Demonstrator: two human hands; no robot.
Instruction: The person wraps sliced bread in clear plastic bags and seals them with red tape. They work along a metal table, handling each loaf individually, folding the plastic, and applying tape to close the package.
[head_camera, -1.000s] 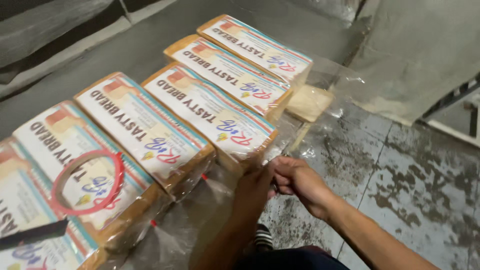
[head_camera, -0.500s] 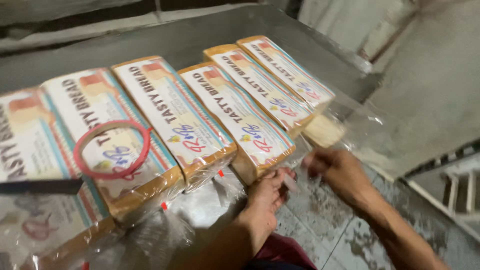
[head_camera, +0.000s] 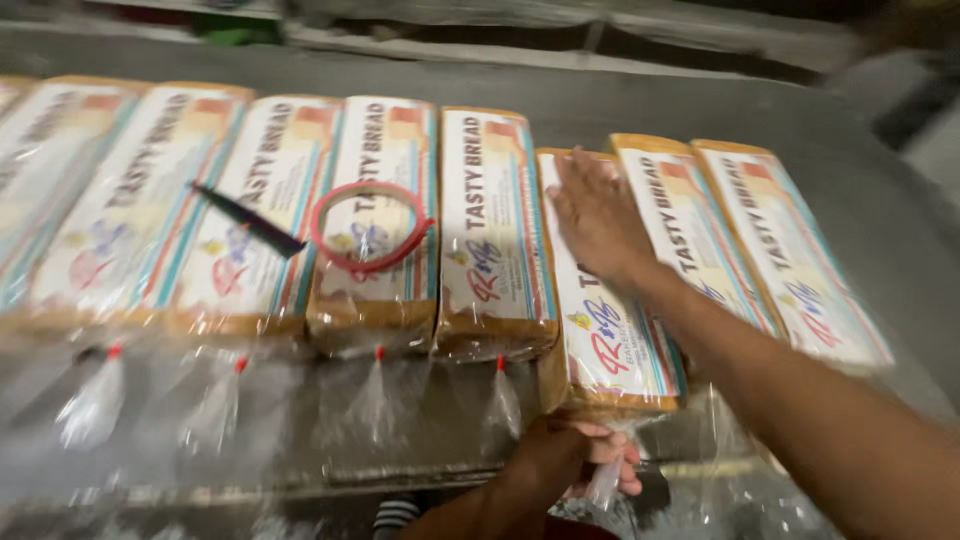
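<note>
We see right hand (head_camera: 598, 215) flat, fingers spread, pressing top of bagged bread loaf (head_camera: 610, 330) at 3 o'clock of row. Left hand (head_camera: 575, 457) at 6 o'clock, fist closed, pinching loaf's twisted plastic bag neck (head_camera: 605, 482). Red tape ring (head_camera: 372, 227) and black comb (head_camera: 250, 220) lie on loaves toward 10 o'clock.

Leftmost bread loaves (head_camera: 60, 190) blurred & cut off at edge; left hand (head_camera: 570, 460) hides bag neck.
</note>
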